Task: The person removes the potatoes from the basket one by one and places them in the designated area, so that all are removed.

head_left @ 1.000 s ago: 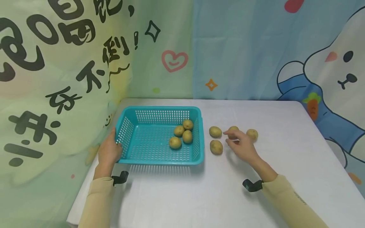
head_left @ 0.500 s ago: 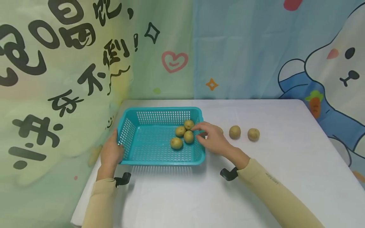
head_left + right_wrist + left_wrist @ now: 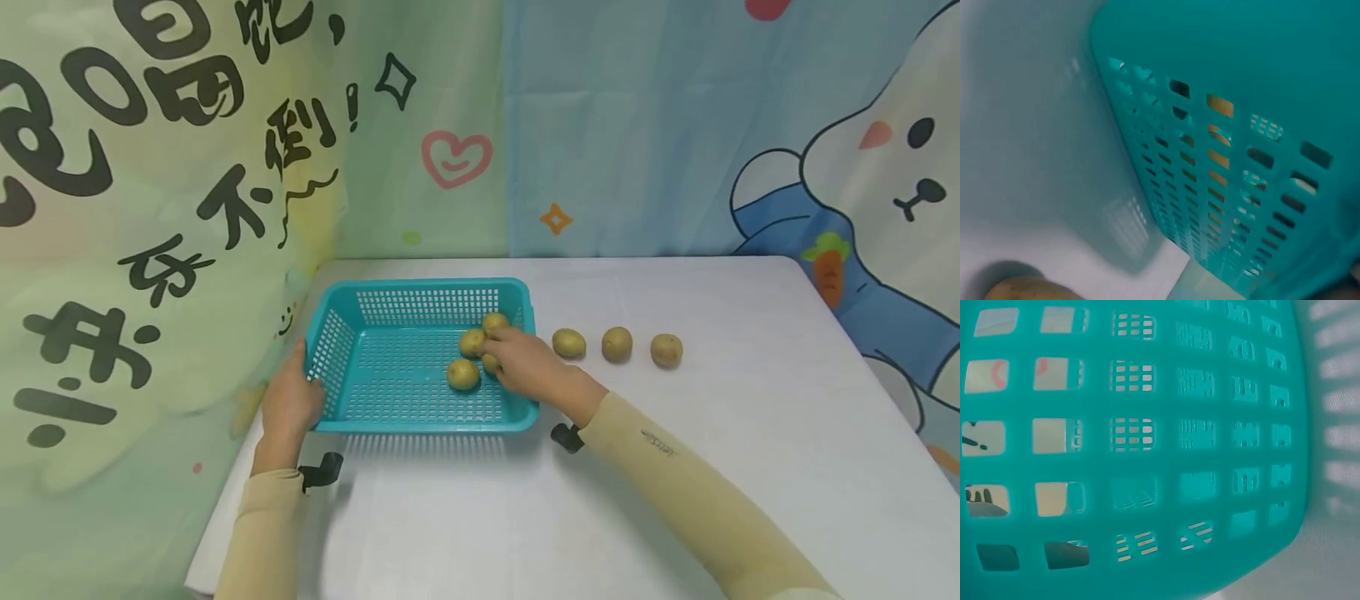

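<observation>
In the head view my left hand [image 3: 291, 400] grips the left rim of a turquoise plastic basket [image 3: 390, 358]. Holes pierce the basket wall, which fills most of the left wrist view. My right hand [image 3: 528, 364] reaches over the right rim, its fingers curled round a potato [image 3: 491, 364] that it partly hides. Close to those fingers lie three more potatoes in the basket: one behind [image 3: 495, 322], one to the left [image 3: 471, 342] and one in front [image 3: 462, 375]. In the right wrist view the basket's outer wall [image 3: 1166, 156] covers the fingers almost entirely.
Right of the basket, three potatoes lie in a row: one near its wall [image 3: 569, 343], one in the middle [image 3: 617, 344] and one farthest right [image 3: 667, 351]. A white cloth covers the table [image 3: 720, 308]. A printed curtain [image 3: 637, 125] hangs behind.
My right hand has moved left from the potatoes on the table, over the basket's right rim and down among the potatoes inside. My left hand has stayed on the left rim.
</observation>
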A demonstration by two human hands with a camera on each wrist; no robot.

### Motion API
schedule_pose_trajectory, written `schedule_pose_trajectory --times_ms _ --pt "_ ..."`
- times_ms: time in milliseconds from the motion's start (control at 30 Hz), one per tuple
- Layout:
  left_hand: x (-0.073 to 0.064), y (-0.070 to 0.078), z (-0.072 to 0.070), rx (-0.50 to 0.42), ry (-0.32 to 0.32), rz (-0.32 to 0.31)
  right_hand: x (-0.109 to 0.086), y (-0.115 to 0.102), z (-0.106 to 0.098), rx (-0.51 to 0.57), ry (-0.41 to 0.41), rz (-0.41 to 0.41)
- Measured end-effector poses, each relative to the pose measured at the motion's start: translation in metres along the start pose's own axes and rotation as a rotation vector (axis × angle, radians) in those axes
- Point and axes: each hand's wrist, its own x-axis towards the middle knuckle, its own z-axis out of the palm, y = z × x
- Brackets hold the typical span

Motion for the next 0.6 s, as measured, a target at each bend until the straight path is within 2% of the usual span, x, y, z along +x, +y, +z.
schedule_pose_trajectory --times_ms 367,433,600 --pt "-0.002 0.001 0.001 -0.010 0.004 0.008 0.023 -0.004 0.012 -0.301 -0.167 0.075" --pt "-0.002 0.000 0.000 -0.005 0.005 0.012 0.025 -0.005 0.013 -0.330 -0.190 0.081" --pt "-0.002 0.000 0.000 0.004 0.018 0.017 0.024 -0.006 0.014 -0.327 -0.188 0.093"
